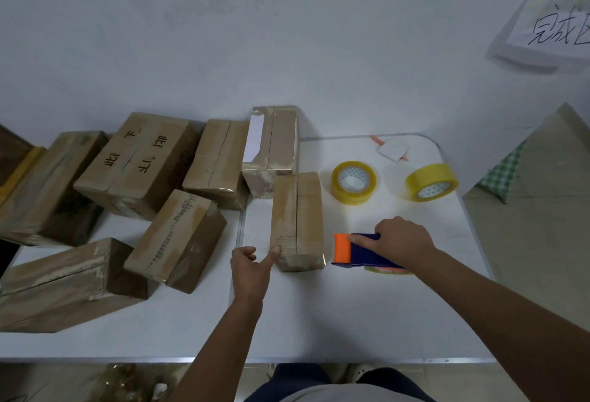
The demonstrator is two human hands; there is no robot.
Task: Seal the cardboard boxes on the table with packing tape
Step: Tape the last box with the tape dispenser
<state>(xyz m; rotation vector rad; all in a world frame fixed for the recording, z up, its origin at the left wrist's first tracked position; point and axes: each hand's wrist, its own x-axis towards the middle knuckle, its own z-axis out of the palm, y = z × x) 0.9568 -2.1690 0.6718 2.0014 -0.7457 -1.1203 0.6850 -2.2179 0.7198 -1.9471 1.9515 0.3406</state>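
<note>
The narrow cardboard box [297,221] lies on the white table [319,312], centre seam up. Left hand [252,266]: fingers curled, index fingertip touching the box's near-left corner. Right hand [400,242] grips the blue-orange tape dispenser [357,250], resting just right of the box
</note>
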